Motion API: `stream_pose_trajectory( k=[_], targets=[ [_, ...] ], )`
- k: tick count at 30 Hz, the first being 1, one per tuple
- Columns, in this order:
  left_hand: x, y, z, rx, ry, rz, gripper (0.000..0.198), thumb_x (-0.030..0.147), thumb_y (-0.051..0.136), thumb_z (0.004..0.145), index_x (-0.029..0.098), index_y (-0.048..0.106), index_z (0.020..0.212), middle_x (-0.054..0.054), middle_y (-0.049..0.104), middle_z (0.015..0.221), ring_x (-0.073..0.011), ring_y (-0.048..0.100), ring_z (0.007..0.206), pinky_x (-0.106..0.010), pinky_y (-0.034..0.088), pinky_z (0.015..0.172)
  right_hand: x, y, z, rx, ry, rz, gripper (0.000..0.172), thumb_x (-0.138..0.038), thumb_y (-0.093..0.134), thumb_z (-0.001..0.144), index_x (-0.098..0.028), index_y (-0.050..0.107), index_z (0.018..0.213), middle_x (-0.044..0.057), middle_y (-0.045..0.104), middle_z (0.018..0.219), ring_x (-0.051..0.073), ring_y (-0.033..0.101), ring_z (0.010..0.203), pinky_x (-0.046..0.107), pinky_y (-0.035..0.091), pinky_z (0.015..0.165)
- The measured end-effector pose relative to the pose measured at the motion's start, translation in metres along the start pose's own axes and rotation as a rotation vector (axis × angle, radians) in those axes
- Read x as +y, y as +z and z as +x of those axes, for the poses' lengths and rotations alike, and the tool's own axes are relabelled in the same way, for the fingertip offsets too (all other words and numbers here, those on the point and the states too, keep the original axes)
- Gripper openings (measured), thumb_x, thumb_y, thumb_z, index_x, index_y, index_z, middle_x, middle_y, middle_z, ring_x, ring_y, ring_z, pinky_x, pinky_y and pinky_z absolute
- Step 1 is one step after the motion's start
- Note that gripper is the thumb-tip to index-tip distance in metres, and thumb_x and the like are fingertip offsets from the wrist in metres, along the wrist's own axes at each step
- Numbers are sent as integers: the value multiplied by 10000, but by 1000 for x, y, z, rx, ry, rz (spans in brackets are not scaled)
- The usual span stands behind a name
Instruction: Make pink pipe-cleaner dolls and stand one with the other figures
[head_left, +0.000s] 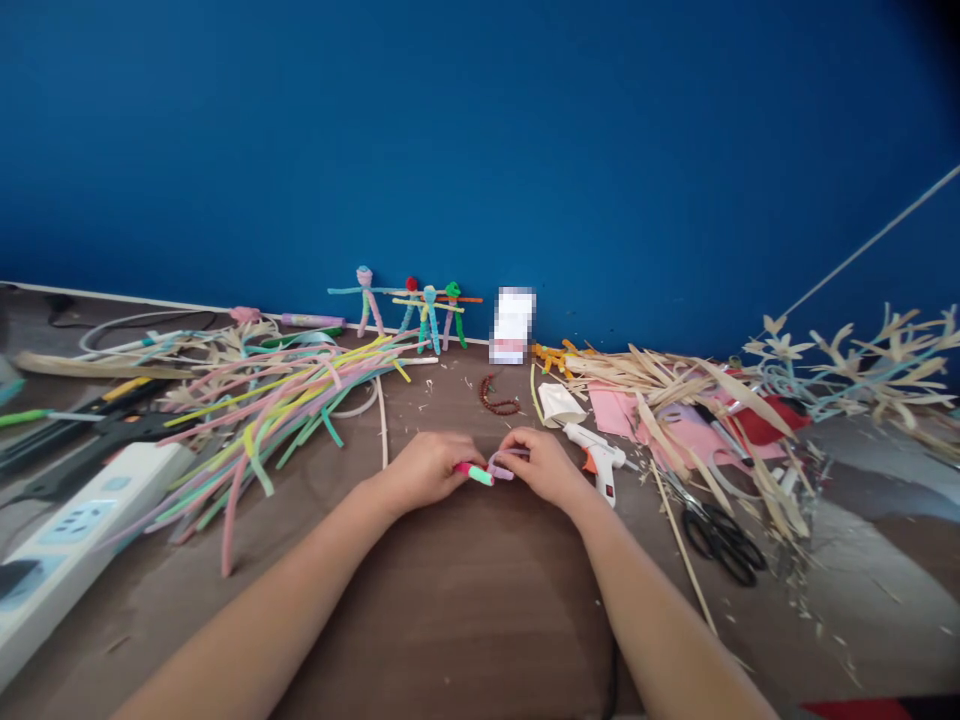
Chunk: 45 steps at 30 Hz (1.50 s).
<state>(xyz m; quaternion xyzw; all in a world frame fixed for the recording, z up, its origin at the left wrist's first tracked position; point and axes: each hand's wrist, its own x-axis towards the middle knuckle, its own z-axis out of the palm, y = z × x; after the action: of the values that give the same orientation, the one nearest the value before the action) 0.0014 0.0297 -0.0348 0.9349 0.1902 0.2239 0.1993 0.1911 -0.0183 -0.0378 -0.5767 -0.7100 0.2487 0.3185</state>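
Both the left hand [427,468] and right hand [544,467] are curled almost shut, pinching a pink-and-mint pipe cleaner [474,473] and a lilac pipe cleaner [500,464] at centre. A white glue gun [596,452] lies at 3 o'clock, black-handled scissors [720,545] at 4, and a pixelated, unreadable card [513,325] stands at 12.

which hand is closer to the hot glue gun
Right. The right hand is just left of the white hot glue gun, not touching it. The left hand is farther left, on the far side of the pipe cleaner held between the hands.
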Motion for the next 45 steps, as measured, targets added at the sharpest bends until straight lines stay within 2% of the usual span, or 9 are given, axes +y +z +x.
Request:
stream_pose_trajectory(
  k=[4, 8, 13, 19, 25, 32, 38, 42, 45],
  targets=[
    [3, 4, 0, 36, 6, 198, 171, 213, 448, 775, 193, 615, 807, -33, 597, 706, -137, 551, 656, -217, 377, 573, -10, -2, -3, 91, -16, -101, 100, -249, 534, 727, -184, 582, 667, 13, 582, 673, 138, 517, 638, 237, 368, 579],
    [6, 11, 0, 148, -116, 254, 166, 171, 458, 754, 178, 601, 837, -41, 587, 720, -155, 551, 683, -230, 394, 583, -28, 2, -11, 214, -113, -174, 155, -237, 456, 789, -194, 605, 776, 36, 594, 733, 153, 530, 697, 255, 379, 641],
    [6, 12, 0, 365, -269, 63, 183, 146, 451, 752, 176, 604, 849, -35, 588, 743, -133, 546, 687, -223, 400, 623, -35, 15, -17, 206, -222, -141, 263, -214, 400, 816, -183, 591, 994, 76, 604, 824, 169, 550, 752, 265, 403, 695],
    [7, 9, 6, 499, -422, -266, 170, 258, 489, 752, 143, 613, 730, -24, 592, 660, -127, 532, 626, -232, 397, 602, -31, 22, -15, 220, -154, 14, 284, -216, 406, 809, -226, 592, 1024, 72, 623, 857, 188, 559, 786, 306, 416, 744],
    [10, 4, 9, 344, -564, -719, 183, 294, 544, 693, 118, 592, 702, 27, 504, 501, -72, 441, 437, -186, 354, 432, -16, 23, -6, 284, 6, 231, 172, -259, 478, 759, -208, 632, 816, 44, 636, 767, 179, 563, 686, 300, 440, 647],
    [7, -5, 5, 59, -594, -841, 160, 281, 586, 653, 125, 614, 670, 34, 505, 469, -42, 407, 350, -154, 316, 338, -6, 12, 0, 114, 88, 270, 90, -249, 534, 678, -177, 587, 667, -9, 563, 598, 116, 473, 537, 225, 368, 512],
    [4, 3, 5, 108, -649, -1189, 170, 262, 636, 628, 107, 570, 607, 8, 556, 518, -35, 447, 400, -135, 341, 361, -7, 16, 1, 145, 226, 595, 164, -314, 582, 661, -180, 489, 676, -66, 427, 483, 62, 363, 390, 185, 289, 389],
    [2, 9, 6, 118, -659, -1424, 183, 246, 662, 619, 102, 550, 609, 3, 565, 525, -38, 463, 399, -132, 339, 348, -9, 23, 1, 112, 246, 824, 285, -311, 594, 659, -195, 481, 894, -76, 460, 510, 52, 363, 354, 179, 302, 364],
    [0, 12, 7, 187, -684, -1506, 177, 236, 659, 633, 102, 544, 630, -3, 581, 560, -42, 481, 408, -142, 371, 362, -11, 25, 0, 179, 242, 774, 380, -305, 595, 665, -209, 481, 1015, -72, 477, 520, 51, 365, 356, 177, 300, 359]
  ],
)
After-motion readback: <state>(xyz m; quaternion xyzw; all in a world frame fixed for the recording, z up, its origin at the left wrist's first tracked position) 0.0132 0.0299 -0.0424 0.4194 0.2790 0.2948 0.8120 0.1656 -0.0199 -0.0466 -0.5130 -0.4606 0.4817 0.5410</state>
